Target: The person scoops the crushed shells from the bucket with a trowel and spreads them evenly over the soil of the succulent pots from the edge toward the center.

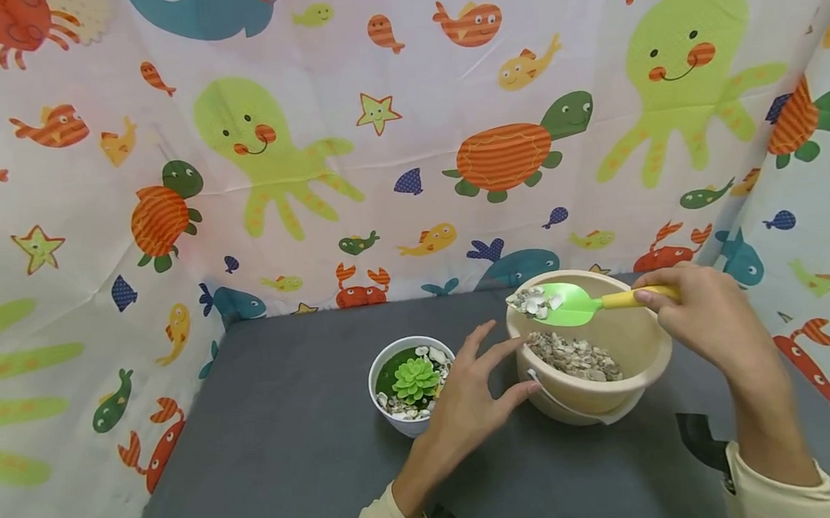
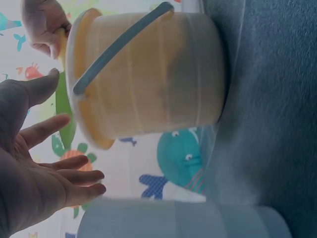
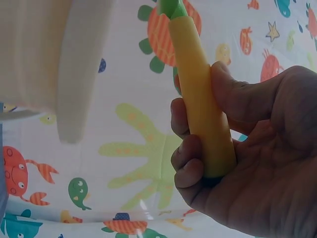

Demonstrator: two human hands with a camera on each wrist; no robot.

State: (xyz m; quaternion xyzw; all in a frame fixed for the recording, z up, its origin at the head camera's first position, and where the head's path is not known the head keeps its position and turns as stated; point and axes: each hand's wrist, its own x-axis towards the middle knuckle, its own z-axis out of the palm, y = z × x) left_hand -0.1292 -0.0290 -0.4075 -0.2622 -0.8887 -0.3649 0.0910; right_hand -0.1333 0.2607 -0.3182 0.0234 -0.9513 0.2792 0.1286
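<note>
My right hand grips the yellow handle of a small trowel with a green blade. Pale shells or stone chips lie on the blade's tip, which is over the left rim of a cream bucket. More of the same chips cover part of the bucket's bottom. Between the bucket and a white pot, my left hand hovers with spread fingers and holds nothing. In the pot sit a green succulent, a green surface and chips around its edge, partly hidden by the left hand.
A dark grey cloth covers the table. Behind and beside it hangs a white curtain printed with sea animals. The bucket's handle hangs down on its near side. A dark strap shows by the right sleeve.
</note>
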